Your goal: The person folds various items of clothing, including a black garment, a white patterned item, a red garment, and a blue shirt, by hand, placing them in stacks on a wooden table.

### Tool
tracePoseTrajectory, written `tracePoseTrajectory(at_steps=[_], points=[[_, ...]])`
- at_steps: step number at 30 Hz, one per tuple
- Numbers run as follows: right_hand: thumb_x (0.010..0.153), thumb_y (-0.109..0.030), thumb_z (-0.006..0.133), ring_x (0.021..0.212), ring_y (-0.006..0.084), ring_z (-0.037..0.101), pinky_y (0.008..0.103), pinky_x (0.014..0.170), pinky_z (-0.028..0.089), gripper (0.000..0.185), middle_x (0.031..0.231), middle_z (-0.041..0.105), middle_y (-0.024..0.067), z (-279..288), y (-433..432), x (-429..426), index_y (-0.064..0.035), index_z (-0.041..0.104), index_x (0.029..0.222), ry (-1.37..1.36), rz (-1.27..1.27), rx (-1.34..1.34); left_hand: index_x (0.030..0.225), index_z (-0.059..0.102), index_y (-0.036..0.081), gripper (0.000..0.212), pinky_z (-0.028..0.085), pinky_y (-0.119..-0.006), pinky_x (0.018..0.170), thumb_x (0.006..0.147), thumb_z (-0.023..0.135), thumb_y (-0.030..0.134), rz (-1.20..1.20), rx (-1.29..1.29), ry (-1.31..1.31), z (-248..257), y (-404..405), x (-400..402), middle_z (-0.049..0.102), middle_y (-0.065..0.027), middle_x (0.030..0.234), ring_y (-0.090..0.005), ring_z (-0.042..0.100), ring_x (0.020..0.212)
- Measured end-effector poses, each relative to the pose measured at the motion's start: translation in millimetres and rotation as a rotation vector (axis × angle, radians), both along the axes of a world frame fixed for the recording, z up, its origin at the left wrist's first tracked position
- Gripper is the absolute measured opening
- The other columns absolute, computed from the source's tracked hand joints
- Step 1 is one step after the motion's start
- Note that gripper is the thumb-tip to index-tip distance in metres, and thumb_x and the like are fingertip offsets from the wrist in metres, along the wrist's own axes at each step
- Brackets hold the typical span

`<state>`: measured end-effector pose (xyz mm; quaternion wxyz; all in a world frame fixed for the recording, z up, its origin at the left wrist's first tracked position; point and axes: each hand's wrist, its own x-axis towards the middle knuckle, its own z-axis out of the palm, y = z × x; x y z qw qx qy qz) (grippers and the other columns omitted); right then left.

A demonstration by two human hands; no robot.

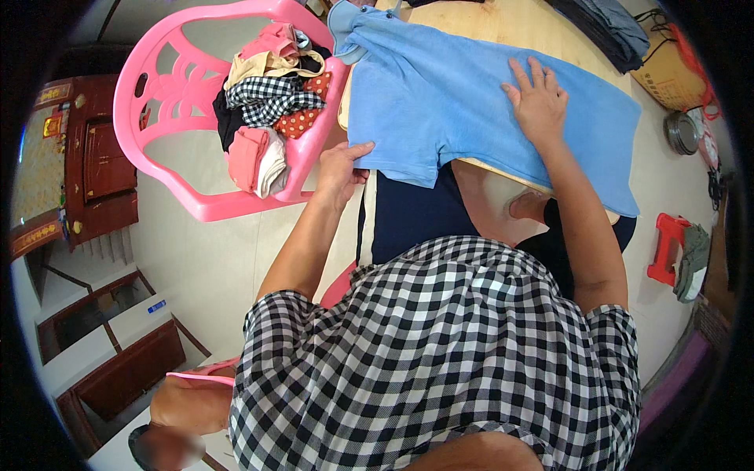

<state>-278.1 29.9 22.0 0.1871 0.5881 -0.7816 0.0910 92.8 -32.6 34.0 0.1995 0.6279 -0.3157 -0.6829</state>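
Observation:
A light blue short-sleeved polo shirt (436, 88) lies spread over a pale wooden table (500, 26), its collar (347, 41) toward the upper left and its lower edge hanging past the table on the right. My left hand (337, 168) pinches the edge of the near sleeve, thumb on top and fingers underneath. Flat on the body of the shirt rests my right hand (537, 103), fingers apart. Slight creases run across the fabric between the two hands.
To the left, a pink plastic chair (177, 59) bears a heap of clothes (268, 94). Folded dark garments (607, 29) lie at the table's far right. Beyond are a carton (671, 82) and a red stool (662, 250). Another person (188, 406) is at lower left.

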Motion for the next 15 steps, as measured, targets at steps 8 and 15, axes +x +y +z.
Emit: tracePoseTrajectory(at_steps=[8, 15], points=[[0.096, -0.049, 0.048, 0.132, 0.0302, 0.041, 0.0464, 0.098, 0.035, 0.049, 0.147, 0.044, 0.0066, 4, -3, 6, -0.0268, 0.049, 0.14, -0.04, -0.024, 0.092, 0.114, 0.056, -0.006, 0.046, 0.049, -0.043, 0.093, 0.068, 0.059, -0.001, 0.254, -0.029, 0.504, 23, 9, 9, 0.063, -0.0124, 0.104, -0.0282, 0.062, 0.098], [0.096, -0.05, 0.046, 0.132, 0.0308, 0.04, 0.0466, 0.099, 0.034, 0.05, 0.147, 0.044, 0.0067, 1, -7, 9, -0.0267, 0.049, 0.14, -0.052, -0.03, 0.117, 0.128, 0.049, -0.005, 0.064, 0.042, -0.049, 0.102, 0.065, 0.059, 0.002, 0.292, 0.027, 0.608, 112, 35, -4, 0.059, -0.0183, 0.117, -0.0335, 0.057, 0.11]])
